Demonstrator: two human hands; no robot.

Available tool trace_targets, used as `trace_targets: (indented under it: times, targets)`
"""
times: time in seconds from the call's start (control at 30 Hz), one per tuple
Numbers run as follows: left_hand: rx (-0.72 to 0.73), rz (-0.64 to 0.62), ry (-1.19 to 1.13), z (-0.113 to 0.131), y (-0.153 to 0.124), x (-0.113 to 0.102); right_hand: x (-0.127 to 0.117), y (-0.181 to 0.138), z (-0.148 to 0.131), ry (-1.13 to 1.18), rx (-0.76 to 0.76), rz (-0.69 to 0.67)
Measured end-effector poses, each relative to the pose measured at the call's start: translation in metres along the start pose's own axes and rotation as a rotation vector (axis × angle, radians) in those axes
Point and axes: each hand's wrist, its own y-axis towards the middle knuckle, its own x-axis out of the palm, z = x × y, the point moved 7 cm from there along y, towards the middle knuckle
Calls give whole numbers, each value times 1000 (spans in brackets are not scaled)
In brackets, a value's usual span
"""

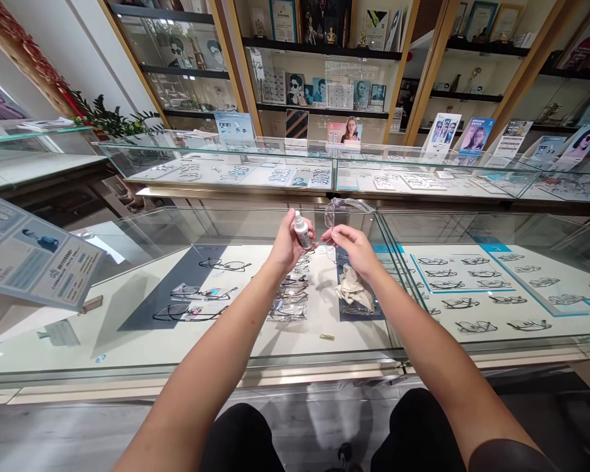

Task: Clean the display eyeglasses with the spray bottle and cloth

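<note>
My left hand is wrapped round a small white bottle, its nozzle pointing up. Beside it, my right hand pinches a pair of glasses with clear lenses, one temple stretching off to the right. The bottle and the glasses are a short gap apart, both above the glass display case. Below my right hand, a crumpled beige cloth lies over a dark strip. Several pairs of glasses form a column inside the case, below my left hand.
A glass display case spans the front, with more frames at right. At left a tilted printed sign stands close to my arm. Behind runs a second glass counter carrying upright cards, backed by wooden shelves.
</note>
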Motion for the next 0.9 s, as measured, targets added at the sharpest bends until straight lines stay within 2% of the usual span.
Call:
trace_targets:
  times: [0.17,0.43,0.67,0.8,0.9]
  targets:
    - [72,80,168,-4,3,-5,7,-3,1,103,34,-37]
    - [175,9,335,1,-2,2,14,-6,-3,157,41,-75]
    - [184,-18,373,2,-4,5,14,-7,-4,140,32,-90]
    - [170,5,377,3,-5,5,12,-5,-1,168,42,-66]
    - [160,-14,423,3,-5,7,5,-2,3,238,60,9]
